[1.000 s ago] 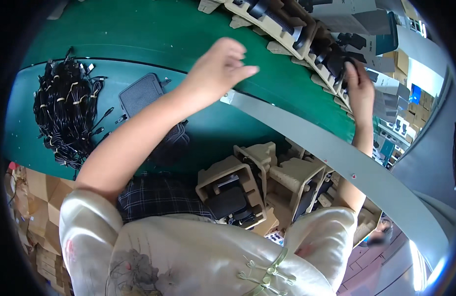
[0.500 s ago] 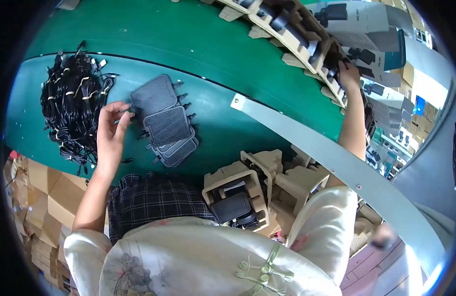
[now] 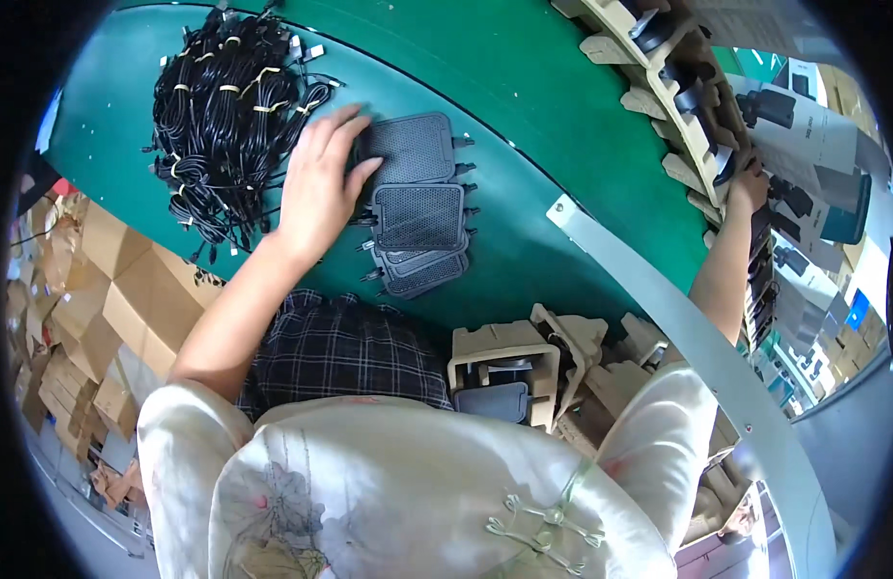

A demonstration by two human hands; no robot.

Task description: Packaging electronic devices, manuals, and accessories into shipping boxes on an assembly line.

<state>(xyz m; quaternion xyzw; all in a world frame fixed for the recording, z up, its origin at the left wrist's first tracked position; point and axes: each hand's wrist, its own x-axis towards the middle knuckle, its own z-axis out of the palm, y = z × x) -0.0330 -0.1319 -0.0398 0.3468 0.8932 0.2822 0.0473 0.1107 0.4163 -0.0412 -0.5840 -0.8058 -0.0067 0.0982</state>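
Note:
My left hand point(image 3: 321, 188) is at the left edge of the uppermost dark grey panel point(image 3: 413, 145). Its fingers and thumb are curved but apart, and I see nothing held between them. That rounded rectangular panel has a finely textured face and overlaps other similar panels point(image 3: 419, 217), with small black prongs sticking out at their sides. Left of them lies a heap of black cables point(image 3: 229, 116), coiled and tied with pale bands. Far to the right, my right hand point(image 3: 748, 188) reaches to the edge of a pulp tray row point(image 3: 664, 92) holding black devices; its fingertips are mostly hidden.
A grey metal strip point(image 3: 659, 289) cuts diagonally across the right side. Pulp trays point(image 3: 504, 343), one with a dark panel in it, stand below the table edge. Printed boxes point(image 3: 804, 130) line the far right; brown cartons point(image 3: 142, 309) are piled at lower left.
My left hand has moved from the gap beside the cables to the top panel's edge. The whole view has shifted, and my right hand stays by the tray row.

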